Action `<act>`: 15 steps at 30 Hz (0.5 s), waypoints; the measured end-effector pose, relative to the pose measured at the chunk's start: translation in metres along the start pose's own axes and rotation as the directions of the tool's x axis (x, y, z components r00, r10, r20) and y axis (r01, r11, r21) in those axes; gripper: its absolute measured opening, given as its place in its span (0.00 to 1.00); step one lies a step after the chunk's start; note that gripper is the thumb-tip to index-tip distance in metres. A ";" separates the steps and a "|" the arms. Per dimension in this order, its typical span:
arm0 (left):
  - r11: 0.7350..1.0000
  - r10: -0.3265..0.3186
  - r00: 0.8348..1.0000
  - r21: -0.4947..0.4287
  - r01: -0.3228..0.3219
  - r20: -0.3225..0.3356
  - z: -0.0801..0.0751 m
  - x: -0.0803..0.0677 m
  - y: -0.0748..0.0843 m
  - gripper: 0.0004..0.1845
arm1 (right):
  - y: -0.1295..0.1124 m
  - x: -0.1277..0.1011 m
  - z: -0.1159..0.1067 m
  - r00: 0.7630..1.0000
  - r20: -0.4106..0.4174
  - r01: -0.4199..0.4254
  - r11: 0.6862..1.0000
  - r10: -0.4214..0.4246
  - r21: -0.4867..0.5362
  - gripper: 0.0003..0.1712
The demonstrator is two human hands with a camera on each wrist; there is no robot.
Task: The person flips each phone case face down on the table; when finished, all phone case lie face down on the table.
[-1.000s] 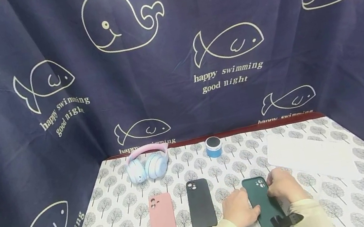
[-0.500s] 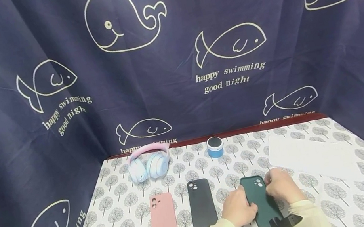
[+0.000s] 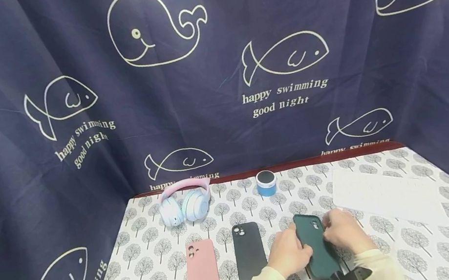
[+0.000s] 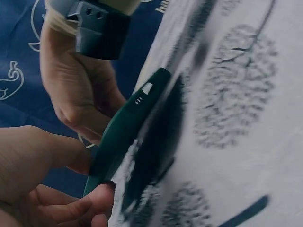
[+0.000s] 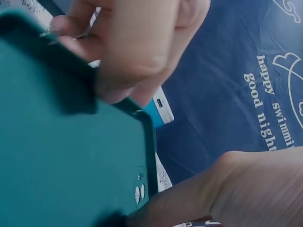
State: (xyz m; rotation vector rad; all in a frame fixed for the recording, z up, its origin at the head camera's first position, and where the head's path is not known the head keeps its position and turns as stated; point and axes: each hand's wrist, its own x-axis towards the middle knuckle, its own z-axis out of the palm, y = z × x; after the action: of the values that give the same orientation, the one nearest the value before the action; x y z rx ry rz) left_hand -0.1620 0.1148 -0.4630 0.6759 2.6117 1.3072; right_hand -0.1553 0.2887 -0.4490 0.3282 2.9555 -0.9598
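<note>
A dark green phone case (image 3: 314, 244) lies between my two hands near the table's front edge, camera cutout at its far end. My left hand (image 3: 288, 249) grips its left long edge, fingers curled round it. My right hand (image 3: 340, 231) holds the right edge near the cutout. In the left wrist view the green case (image 4: 124, 137) stands tilted on edge above the tablecloth, my left hand's (image 4: 52, 189) thumb and fingertip pinching it, the right hand (image 4: 80, 101) behind. The right wrist view shows the case's back (image 5: 61, 161) close up.
A black case (image 3: 249, 252) and a pink case (image 3: 201, 273) lie flat to the left. Pink-and-blue headphones (image 3: 183, 202) and a small blue speaker (image 3: 266, 182) sit at the back. A white sheet (image 3: 387, 193) lies at the right. Dark curtains surround the table (image 3: 446, 241).
The green case has shifted slightly left and tipped up on edge from lying flat. Both hands have closed in around its sides.
</note>
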 end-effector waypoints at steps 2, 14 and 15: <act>0.999 -0.002 1.000 -0.042 0.002 -0.003 -0.004 0.000 0.001 0.30 | -0.002 0.000 0.001 1.000 -0.001 0.005 1.000 -0.005 0.017 0.17; 0.996 0.059 0.996 -0.068 -0.064 -0.067 -0.023 -0.002 0.011 0.34 | -0.016 -0.002 0.006 1.000 -0.013 0.002 0.981 0.000 0.194 0.17; 0.996 0.064 0.996 -0.065 -0.069 -0.068 -0.024 -0.002 0.012 0.34 | -0.016 -0.002 0.007 1.000 -0.010 0.004 0.979 -0.002 0.204 0.17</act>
State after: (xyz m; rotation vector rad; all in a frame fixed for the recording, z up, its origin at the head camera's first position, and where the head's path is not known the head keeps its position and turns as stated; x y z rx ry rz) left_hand -0.1644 0.1024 -0.4392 0.7269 2.6038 1.4537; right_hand -0.1567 0.2710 -0.4453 0.3331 2.8707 -1.2684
